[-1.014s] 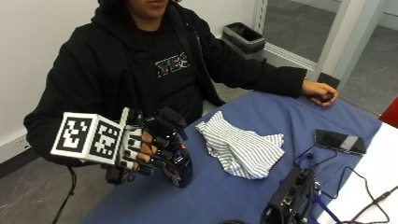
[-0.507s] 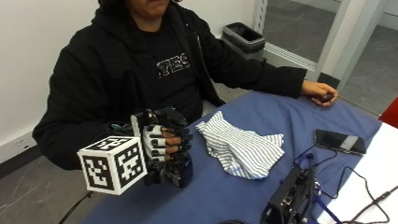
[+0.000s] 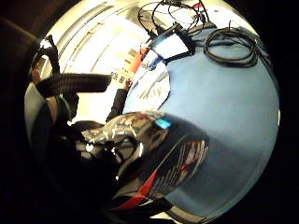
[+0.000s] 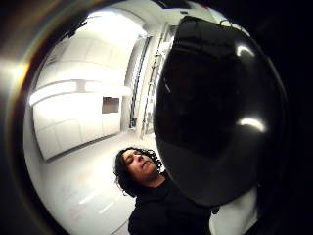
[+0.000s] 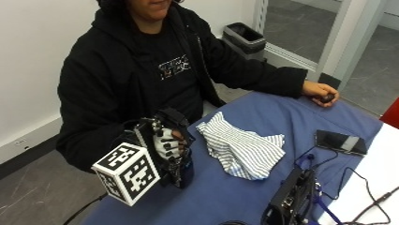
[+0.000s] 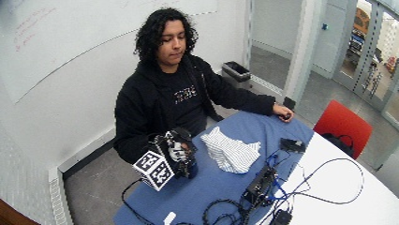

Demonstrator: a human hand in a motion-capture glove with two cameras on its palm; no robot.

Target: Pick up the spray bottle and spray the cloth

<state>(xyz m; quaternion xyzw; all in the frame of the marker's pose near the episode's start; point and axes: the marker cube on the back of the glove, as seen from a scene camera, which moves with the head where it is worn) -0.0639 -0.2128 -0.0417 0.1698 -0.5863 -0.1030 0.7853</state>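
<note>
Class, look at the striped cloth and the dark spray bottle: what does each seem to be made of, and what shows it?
Striped cloth: thin woven fabric, matte; it lies crumpled in soft folds. Spray bottle: probably glossy dark plastic; bright reflections show on its smooth curved surface in the gloved right hand.

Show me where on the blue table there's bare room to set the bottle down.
Bare blue table lies between the striped cloth and the person's bare hand, and again in front of the cloth, toward the black box. It is crowded near the phone and the cables. The gloved hand holds the bottle at the table's edge.
</note>
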